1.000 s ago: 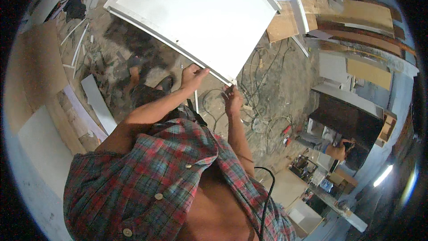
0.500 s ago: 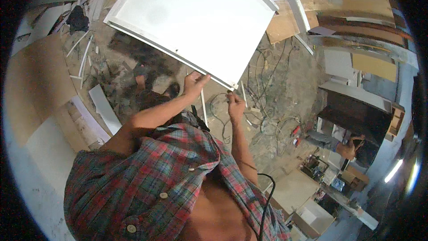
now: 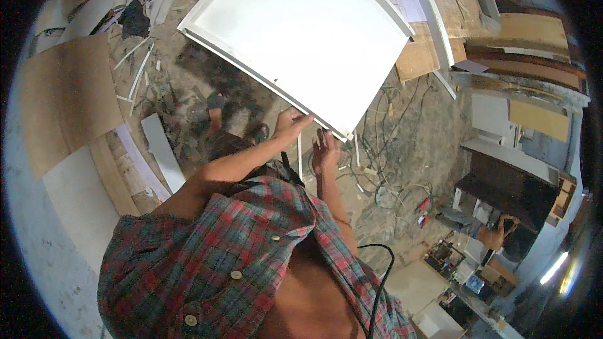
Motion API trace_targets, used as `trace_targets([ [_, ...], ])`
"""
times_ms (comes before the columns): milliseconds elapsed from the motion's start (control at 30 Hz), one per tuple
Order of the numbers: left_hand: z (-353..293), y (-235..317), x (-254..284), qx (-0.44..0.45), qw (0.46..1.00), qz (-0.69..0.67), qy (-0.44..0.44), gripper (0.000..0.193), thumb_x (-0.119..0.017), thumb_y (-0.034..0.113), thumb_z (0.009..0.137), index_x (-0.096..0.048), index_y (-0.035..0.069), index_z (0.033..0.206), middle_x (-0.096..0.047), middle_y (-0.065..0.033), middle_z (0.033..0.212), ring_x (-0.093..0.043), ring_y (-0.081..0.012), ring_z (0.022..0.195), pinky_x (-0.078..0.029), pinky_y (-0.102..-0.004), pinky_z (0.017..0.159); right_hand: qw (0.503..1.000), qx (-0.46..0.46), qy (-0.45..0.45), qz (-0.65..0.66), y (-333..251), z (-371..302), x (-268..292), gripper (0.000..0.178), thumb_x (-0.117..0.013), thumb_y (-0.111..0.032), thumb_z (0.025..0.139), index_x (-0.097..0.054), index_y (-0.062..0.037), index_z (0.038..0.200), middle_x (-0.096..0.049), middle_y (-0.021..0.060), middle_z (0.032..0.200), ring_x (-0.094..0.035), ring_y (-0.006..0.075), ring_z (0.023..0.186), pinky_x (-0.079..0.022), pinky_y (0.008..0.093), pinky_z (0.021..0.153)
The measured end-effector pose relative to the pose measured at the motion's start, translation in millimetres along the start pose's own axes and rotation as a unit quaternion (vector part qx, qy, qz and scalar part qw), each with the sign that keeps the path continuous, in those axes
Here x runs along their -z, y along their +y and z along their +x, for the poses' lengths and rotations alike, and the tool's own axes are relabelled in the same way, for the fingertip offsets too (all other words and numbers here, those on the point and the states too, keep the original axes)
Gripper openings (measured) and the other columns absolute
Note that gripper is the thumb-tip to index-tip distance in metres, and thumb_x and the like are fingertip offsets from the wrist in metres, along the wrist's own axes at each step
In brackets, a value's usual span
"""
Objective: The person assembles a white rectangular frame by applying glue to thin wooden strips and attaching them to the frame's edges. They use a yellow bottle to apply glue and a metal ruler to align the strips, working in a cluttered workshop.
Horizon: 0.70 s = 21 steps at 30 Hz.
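Observation:
A large white panel (image 3: 308, 37) with raised rims, like a shallow cabinet carcass, spans the top middle, tilted in the picture. A small dark spot shows on it near its near edge. My left hand (image 3: 293, 125) grips that edge, thumb over the top and fingers below. Close to the panel's near right corner, my right hand (image 3: 325, 154) has its fingers stretched up against the edge; nothing shows in it. A small light bit sits at that corner.
Cables (image 3: 392, 182) trail over the dirty floor at right. Brown boards (image 3: 75, 100) and a white strip (image 3: 162, 150) lie at left. Another person (image 3: 487, 235) is at far right beside a dark cabinet (image 3: 505, 185). Plywood sheets (image 3: 418, 59) adjoin the panel's right.
My right hand's pinch at the corner has loosened; its fingers now stretch out, slightly left along the edge. My left hand keeps its grip. The whole view has shifted a little.

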State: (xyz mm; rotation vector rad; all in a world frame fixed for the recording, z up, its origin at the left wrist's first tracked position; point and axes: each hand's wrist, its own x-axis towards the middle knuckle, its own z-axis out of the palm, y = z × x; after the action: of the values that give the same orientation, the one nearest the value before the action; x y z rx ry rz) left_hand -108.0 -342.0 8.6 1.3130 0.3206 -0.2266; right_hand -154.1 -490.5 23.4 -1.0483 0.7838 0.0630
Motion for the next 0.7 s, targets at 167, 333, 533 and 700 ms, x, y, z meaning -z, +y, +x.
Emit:
trace_targets([
  [167,-1.3,-10.5,-8.1,-0.01,0.999,-0.031,0.021,0.029,-0.072,0.02,0.087,-0.07,0.0,0.109,-0.072,-0.0077,0.102,-0.065,-0.0167,0.094,-0.051,-0.0326,0.084,0.996,0.088,0.002,0.004,21.6,13.0,3.7,0.033,-0.07,-0.023,0.091,-0.052,-0.0042,0.111,-0.065,0.01,0.111,-0.062,0.0264,0.108,-0.047,0.0388,0.088],
  [333,2.8,-8.8,-3.2,-0.017,0.999,-0.034,-0.022,0.029,-0.072,0.02,0.088,-0.07,0.0,0.109,-0.071,-0.0067,0.1,-0.065,-0.0149,0.093,-0.051,-0.031,0.083,0.993,0.116,0.029,0.006,28.4,19.6,4.4,0.031,-0.07,-0.024,0.092,-0.052,-0.002,0.103,-0.065,0.0128,0.102,-0.065,0.0266,0.1,-0.048,0.0387,0.089],
  [533,30.7,19.3,58.7,0.063,0.995,0.009,-0.08,0.033,-0.074,0.026,0.087,-0.071,0.001,0.109,-0.071,-0.0093,0.103,-0.065,-0.0152,0.097,-0.051,-0.0313,0.087,0.999,0.046,0.003,0.01,24.2,14.6,5.9,0.047,-0.064,-0.033,0.095,-0.047,-0.0027,0.126,-0.054,0.0132,0.129,-0.053,0.0281,0.124,-0.039,0.045,0.103],
  [700,56.8,21.0,130.5,-0.012,0.997,0.073,-0.009,0.038,-0.082,0.027,0.08,-0.072,-0.001,0.104,-0.073,-0.0097,0.098,-0.066,-0.0148,0.091,-0.053,-0.0314,0.08,0.997,-0.038,0.029,0.059,38.3,-0.3,-25.6,0.08,-0.053,-0.066,0.09,-0.035,-0.0127,0.147,-0.043,0.0092,0.147,-0.037,0.0254,0.139,-0.025,0.0412,0.113],
])
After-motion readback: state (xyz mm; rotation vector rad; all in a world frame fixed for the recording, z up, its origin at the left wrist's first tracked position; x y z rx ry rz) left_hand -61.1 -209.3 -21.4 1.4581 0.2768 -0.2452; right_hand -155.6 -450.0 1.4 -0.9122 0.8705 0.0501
